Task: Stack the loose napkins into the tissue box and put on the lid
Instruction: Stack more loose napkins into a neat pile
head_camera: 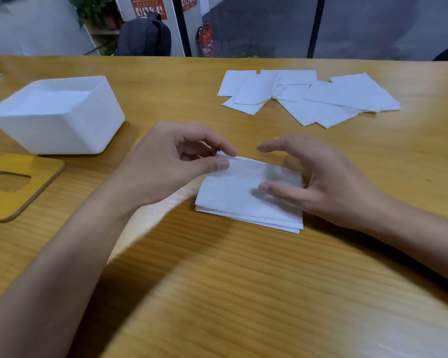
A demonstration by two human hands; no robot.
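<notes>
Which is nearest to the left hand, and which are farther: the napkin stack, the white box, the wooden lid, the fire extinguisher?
1. napkin stack, pinched by the left hand.
2. white box, just left.
3. wooden lid, far left.
4. fire extinguisher, far behind.

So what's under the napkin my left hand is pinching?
A small stack of napkins, edges showing along the near side, on the table. The top napkin covers the rest, so the count is unclear.

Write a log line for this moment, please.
left hand: pinches napkin stack corner | right hand: open over stack | tissue box: lid off | loose napkins: unstacked
</notes>
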